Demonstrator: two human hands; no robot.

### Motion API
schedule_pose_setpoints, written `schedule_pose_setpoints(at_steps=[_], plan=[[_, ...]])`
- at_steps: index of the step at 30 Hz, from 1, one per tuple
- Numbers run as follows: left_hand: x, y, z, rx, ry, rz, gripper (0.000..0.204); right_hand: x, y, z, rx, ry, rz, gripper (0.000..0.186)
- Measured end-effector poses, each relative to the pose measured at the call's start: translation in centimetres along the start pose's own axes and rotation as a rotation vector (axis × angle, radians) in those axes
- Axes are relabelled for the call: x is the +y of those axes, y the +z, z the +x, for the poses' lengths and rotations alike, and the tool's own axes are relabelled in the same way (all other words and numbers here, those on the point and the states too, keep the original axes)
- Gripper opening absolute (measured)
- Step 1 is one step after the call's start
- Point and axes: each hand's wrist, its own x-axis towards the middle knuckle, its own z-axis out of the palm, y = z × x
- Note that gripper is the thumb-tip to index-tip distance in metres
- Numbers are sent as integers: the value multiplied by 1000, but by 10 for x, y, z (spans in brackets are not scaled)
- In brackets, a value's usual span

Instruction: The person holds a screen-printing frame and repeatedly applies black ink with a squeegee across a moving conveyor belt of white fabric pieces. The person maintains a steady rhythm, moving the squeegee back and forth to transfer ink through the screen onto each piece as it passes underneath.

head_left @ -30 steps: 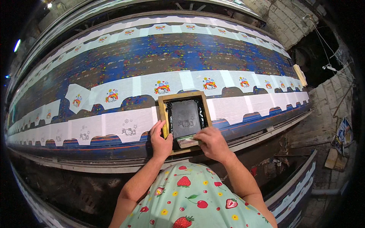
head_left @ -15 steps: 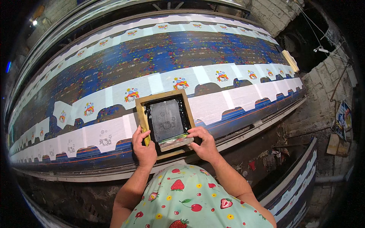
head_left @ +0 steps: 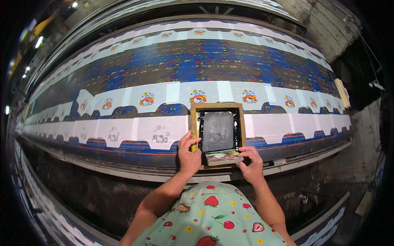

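My left hand (head_left: 189, 155) grips the left side of a wooden-framed printing screen (head_left: 242, 128), fingers wrapped round its edge. The screen lies flat on a row of white cloth pieces (head_left: 266, 125), with dark mesh and a faint cartoon outline inside. My right hand (head_left: 251, 164) pinches the right end of a squeegee (head_left: 223, 158), a flat paint-stained block resting at the screen's near end. Left of the screen, a black outline print (head_left: 160, 136) shows on the cloth. The cloth under the screen is hidden.
The long printing table (head_left: 172, 61) has a blue and brown paint-spotted surface. Beyond the screen runs a cloth row with coloured rainbow prints (head_left: 198, 96). A rail (head_left: 135, 172) follows the near edge. Another table with cloth (head_left: 328, 223) stands at lower right.
The screen has moved one place right along the near cloth row, with both hands on it and the squeegee. A black outline print now shows where it lay. The view has shifted too.
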Motion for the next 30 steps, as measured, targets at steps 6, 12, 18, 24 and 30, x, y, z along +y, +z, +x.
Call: schedule_pose_setpoints(at_steps=[6,12,18,24,30], plan=[[6,11,-2,8,-6,-29,43,1,-16,7,-62,-53,-49,35],[9,11,-1,-15,-40,-32,43,-25,-20,17,-144,-191,-215,37],[3,11,-2,-25,-43,-30,46,-53,-11,35,-435,-454,-497,30],[-4,9,2,-18,-90,-138,47,-65,-18,68,-664,-359,-554,34],[-9,-5,16,-144,-196,-156,62,-38,-17,142,-767,-310,-523,32]])
